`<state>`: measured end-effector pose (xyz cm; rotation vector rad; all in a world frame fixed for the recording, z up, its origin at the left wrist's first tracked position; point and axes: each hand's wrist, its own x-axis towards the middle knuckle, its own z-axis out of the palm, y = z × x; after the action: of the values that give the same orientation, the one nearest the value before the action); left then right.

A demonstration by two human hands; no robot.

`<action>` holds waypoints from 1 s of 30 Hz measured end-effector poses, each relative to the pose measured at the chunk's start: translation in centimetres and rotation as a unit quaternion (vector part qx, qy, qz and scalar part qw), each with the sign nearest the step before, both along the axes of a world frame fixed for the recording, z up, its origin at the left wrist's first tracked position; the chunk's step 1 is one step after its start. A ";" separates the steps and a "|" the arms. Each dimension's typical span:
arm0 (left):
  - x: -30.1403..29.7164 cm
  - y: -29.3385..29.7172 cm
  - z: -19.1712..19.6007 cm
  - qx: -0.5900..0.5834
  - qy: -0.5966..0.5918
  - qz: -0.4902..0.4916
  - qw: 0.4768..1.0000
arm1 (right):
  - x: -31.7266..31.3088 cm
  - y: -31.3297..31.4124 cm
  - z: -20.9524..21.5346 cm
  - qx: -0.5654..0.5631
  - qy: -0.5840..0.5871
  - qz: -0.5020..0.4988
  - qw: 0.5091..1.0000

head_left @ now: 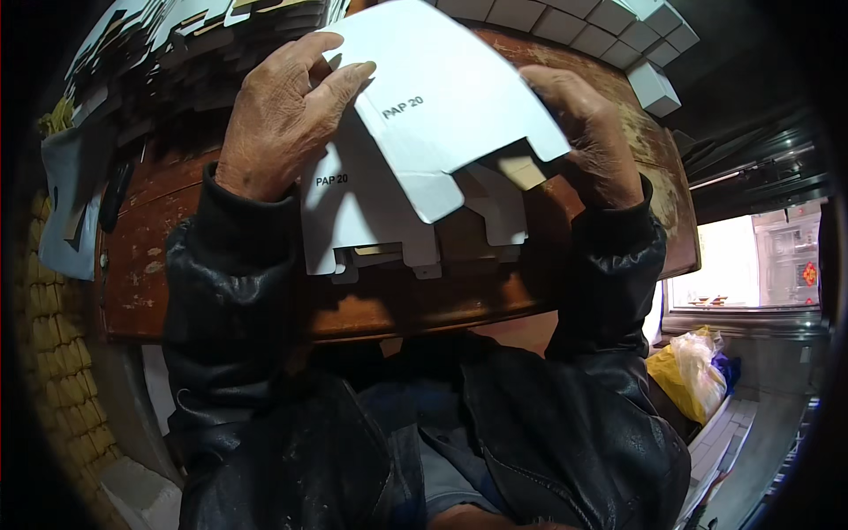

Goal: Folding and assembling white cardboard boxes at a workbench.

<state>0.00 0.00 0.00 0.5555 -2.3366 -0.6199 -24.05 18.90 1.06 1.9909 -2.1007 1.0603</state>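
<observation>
A flat white cardboard box blank [442,97] with die-cut flaps is held up over the table, tilted. My left hand [287,115] pinches its left edge between thumb and fingers. At the right edge, my right hand [587,128] grips it, some of its fingers hidden behind the card. Beneath it, more white box blanks [344,212] lie on the table in a loose pile, their cut tabs pointing toward me. Both blanks carry small dark print.
The worn reddish-brown wooden table [150,256] spans the front. Stacked flat card pieces [177,53] fill the far left; white folded boxes [592,40] stand in rows at the far right, one box [654,88] nearer. A grey-blue cloth [66,208] hangs left. Plastic bags [693,375] sit lower right.
</observation>
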 end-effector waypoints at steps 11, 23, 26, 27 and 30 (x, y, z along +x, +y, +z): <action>-0.5 2.0 1.3 0.257 0.103 -0.142 0.950 | 2.6 -1.1 1.8 -0.289 0.161 0.065 0.941; -0.7 1.8 1.5 0.483 0.432 -0.325 0.689 | 7.7 -0.4 1.5 -0.221 0.219 0.161 0.936; -0.1 1.6 1.8 0.454 0.433 -0.304 0.717 | 7.7 -0.9 0.2 -0.230 0.242 0.171 0.927; 0.1 1.3 2.0 0.469 0.432 -0.292 0.713 | 7.9 -0.6 0.2 -0.212 0.231 0.173 0.934; -0.5 1.0 2.6 0.526 0.421 -0.250 0.696 | 8.1 -0.7 0.1 -0.196 0.232 0.172 0.937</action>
<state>-0.48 1.00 2.56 -0.0097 -1.0271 -2.0038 -15.91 18.18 1.19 2.1633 -1.2322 0.8452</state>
